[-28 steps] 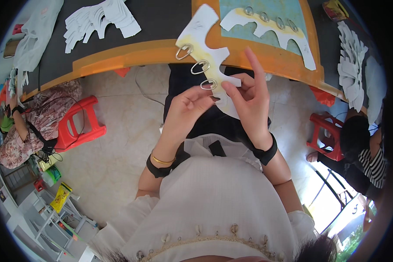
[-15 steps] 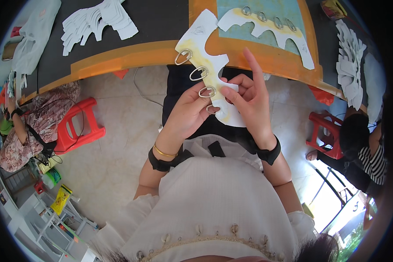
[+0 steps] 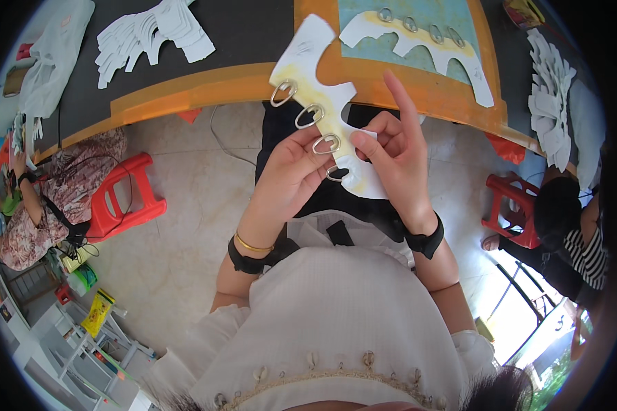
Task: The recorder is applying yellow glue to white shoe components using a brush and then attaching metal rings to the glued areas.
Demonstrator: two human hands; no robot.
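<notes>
Between my hands, just off the table's near edge, hangs a white scalloped cut-out piece [image 3: 332, 103] with yellowish smears and several oval metal rings along its left edge. My left hand [image 3: 291, 168] is closed, its thumb and fingers pinching the lower left edge at a metal ring [image 3: 327, 143]. My right hand [image 3: 399, 157] grips the scalloped edge between thumb and curled fingers, with the index finger pointing up. A similar white piece with rings [image 3: 418, 38] lies on a light blue sheet [image 3: 384, 58] on the table.
A stack of white cut-outs [image 3: 154, 38] lies on the dark table [image 3: 253, 34] at left, and another bundle [image 3: 550, 99] at right. Orange tape [image 3: 206, 85] lines the table's edge. Red stools [image 3: 127, 198] stand on both sides, with a person [image 3: 62, 185] at left and another [image 3: 569, 219] at right.
The upper end of the white piece has tipped slightly left and toward me. Both hands keep their hold on it, the left having shifted only a little.
</notes>
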